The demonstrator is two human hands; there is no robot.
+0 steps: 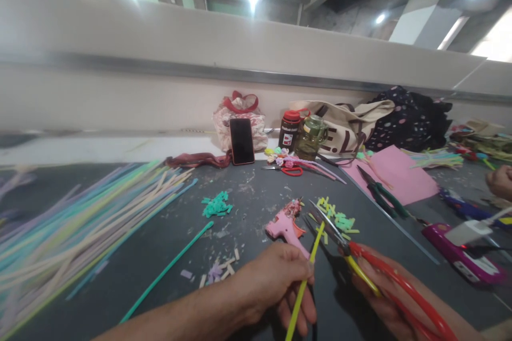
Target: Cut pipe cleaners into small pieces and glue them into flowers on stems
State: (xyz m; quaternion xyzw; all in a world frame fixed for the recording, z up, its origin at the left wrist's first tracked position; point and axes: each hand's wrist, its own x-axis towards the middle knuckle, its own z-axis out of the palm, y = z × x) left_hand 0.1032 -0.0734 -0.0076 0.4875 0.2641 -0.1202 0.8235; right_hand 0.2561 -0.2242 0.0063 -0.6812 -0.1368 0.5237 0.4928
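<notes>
My left hand (276,277) pinches a narrow yellow strip (298,303) between thumb and fingers, its upper end pointing away from me. In my right hand (384,290) is a pair of scissors (394,272) with red handles. Their blades point up and left, close to the strip's tip. A yellow length (362,275) lies along the scissors at my right fingers; whether it is separate is unclear. Just beyond my left hand lies a pink glue gun (286,226). Short yellow and green cut pieces (340,218) are scattered beyond the blades.
Long coloured strips (88,240) spread across the left. A teal strip (168,272) and teal pieces (217,205) lie nearer. Behind stand a phone (242,141) and bottles (290,133). Pliers (380,192) and a purple power strip (460,253) are right, near another person's hand (500,182).
</notes>
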